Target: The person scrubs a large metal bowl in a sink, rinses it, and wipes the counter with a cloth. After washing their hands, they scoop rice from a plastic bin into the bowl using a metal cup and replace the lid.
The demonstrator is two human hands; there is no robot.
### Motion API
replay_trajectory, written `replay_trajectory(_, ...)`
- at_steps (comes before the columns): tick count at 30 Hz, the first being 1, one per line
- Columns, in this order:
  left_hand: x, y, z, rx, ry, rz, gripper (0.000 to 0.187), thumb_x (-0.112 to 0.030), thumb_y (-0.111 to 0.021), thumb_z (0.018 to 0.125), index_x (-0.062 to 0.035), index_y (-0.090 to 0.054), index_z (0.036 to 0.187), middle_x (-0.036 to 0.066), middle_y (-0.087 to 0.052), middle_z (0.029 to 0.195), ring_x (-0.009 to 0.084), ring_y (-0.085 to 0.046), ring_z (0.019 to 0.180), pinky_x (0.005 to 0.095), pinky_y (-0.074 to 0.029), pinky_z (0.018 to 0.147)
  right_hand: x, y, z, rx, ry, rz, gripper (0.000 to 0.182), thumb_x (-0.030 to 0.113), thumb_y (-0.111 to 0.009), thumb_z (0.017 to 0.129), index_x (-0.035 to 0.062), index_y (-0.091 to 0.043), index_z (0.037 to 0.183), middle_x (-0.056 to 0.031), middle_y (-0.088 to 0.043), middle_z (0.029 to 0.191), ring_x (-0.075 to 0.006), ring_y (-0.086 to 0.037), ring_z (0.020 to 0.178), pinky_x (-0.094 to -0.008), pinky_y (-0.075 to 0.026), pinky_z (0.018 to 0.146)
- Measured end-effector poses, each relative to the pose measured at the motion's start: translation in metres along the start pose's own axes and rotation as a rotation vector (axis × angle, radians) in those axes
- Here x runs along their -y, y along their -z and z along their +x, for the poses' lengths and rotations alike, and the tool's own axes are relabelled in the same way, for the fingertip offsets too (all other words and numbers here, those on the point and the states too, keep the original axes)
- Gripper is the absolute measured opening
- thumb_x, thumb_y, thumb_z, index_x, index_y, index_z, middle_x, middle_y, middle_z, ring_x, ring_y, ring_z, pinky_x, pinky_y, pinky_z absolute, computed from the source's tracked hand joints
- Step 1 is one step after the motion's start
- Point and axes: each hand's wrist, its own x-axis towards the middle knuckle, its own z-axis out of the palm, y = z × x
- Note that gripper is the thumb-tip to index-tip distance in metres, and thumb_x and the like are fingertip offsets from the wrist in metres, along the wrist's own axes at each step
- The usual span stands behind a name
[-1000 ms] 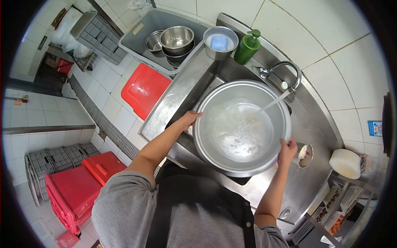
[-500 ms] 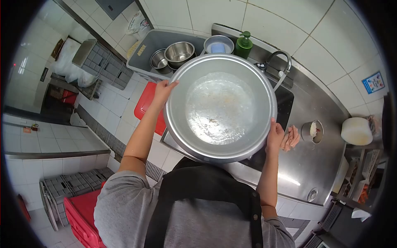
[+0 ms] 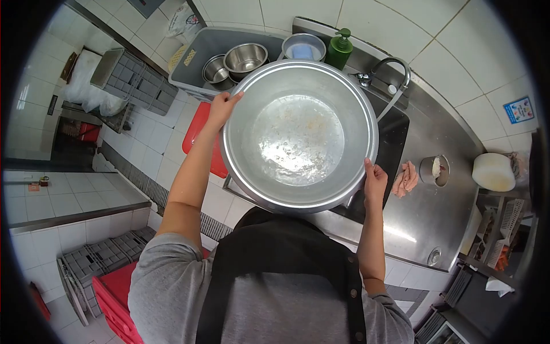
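Note:
A large round aluminium pot (image 3: 246, 126) is held up in front of my body, at the left part of the sink, its open mouth facing me. The bottom inside looks wet and shiny, with a few small specks. My left hand (image 3: 224, 108) grips the rim at the upper left, thumb on top. On the right side, my right hand (image 3: 375, 180) grips the rim with its thumb up. Fingers of both hands are partly hidden behind the rim. A pinkish cloth (image 3: 405, 179) lies on the steel counter, just right of my right hand.
Behind the pot are a grey crate (image 3: 200, 49) with steel pots (image 3: 246, 59), a bowl with a blue sponge (image 3: 302, 52) and a green pump bottle (image 3: 340, 50). A curved faucet (image 3: 395, 62) stands over the dark sink (image 3: 395, 135). A small steel container (image 3: 435, 171) sits on the counter (image 3: 424, 223).
In the view, the pot and both hands have shifted slightly left and up. The shine on the pot's wet bottom looks different. Both hands keep their hold on the rim.

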Motion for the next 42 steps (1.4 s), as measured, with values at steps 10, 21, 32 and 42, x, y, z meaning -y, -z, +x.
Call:
replay_trajectory(10,-0.045,-0.011,-0.008,-0.083,-0.012,0.542,0.074,-0.065,-0.053,0.086,0.0055,-0.06,0.109,0.029,-0.065,0.1,0.0436,-0.062,0.1,0.0509,-0.049,0.082,0.155,-0.028,0.059,0.031,0.692,-0.985,0.037,0.032,-0.069,0.083,-0.0037,-0.065,0.09,-0.0222,-0.064,0.092,-0.0424,-0.061,0.09,-0.0465,-0.05,0.077)
replay_trajectory(21,-0.052,-0.009,-0.01,-0.128,-0.013,0.517,0.067,-0.063,-0.057,0.085,0.003,-0.062,0.097,0.027,-0.066,0.088,0.0431,-0.064,0.088,0.0508,-0.051,0.076,0.19,-0.32,0.279,0.646,0.885,-1.061,0.044,0.017,-0.072,0.072,0.0109,-0.067,0.115,-0.0208,-0.063,0.117,-0.0354,-0.059,0.111,-0.04,-0.046,0.097)
replay_trajectory(32,-0.046,-0.007,-0.008,-0.095,-0.037,0.538,0.067,-0.063,-0.054,0.086,0.003,-0.061,0.095,0.023,-0.067,0.086,0.0393,-0.066,0.085,0.0483,-0.053,0.073,0.193,-0.321,0.304,0.423,0.802,-1.129,0.053,0.031,-0.074,0.071,0.0005,-0.061,0.112,-0.0262,-0.063,0.113,-0.0381,-0.06,0.109,-0.0451,-0.048,0.094)
replay_trajectory(42,-0.041,-0.004,-0.006,-0.025,-0.051,0.503,0.067,-0.063,-0.055,0.086,0.003,-0.063,0.098,0.024,-0.067,0.092,0.0391,-0.065,0.09,0.0484,-0.053,0.077,0.151,-0.199,0.1,0.355,0.811,-0.84,0.047,0.022,-0.064,0.085,-0.0041,-0.047,0.119,-0.0296,-0.063,0.095,-0.0447,-0.062,0.091,-0.0503,-0.049,0.08)
